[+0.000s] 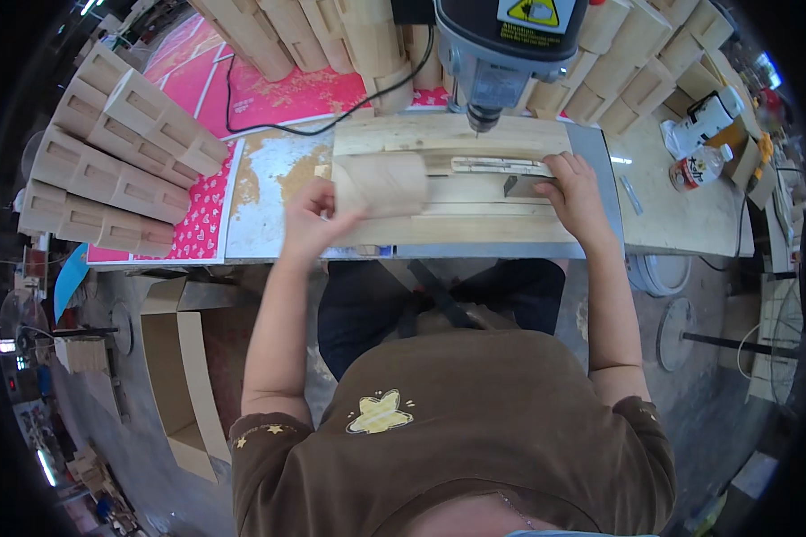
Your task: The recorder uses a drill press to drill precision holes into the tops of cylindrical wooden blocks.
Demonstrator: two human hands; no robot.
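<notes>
On the left of the wooden jig (484, 233), my left hand (313, 219) is closed around the left end of a pale wooden cylinder (383, 185). The cylinder lies on its side and is slightly blurred. My right hand (579, 192) is at the jig's right end, with fingers bent and thumb against a small grey metal plate (521, 185). Its fingertips meet the end of a narrow whitish strip (497, 166); how firmly they grip is unclear. Above the jig, between my hands, hangs the chuck of a drill press (484, 116), its bit apart from the wood.
Wooden cylinders with rectangular recesses (125, 161) are stacked at the left; more (636, 63) stand behind. A black cable (309, 132) crosses the pink table covering. Bottles (700, 167) and a small blade-like tool (631, 194) sit at the right. An open cardboard box (186, 376) is on the floor.
</notes>
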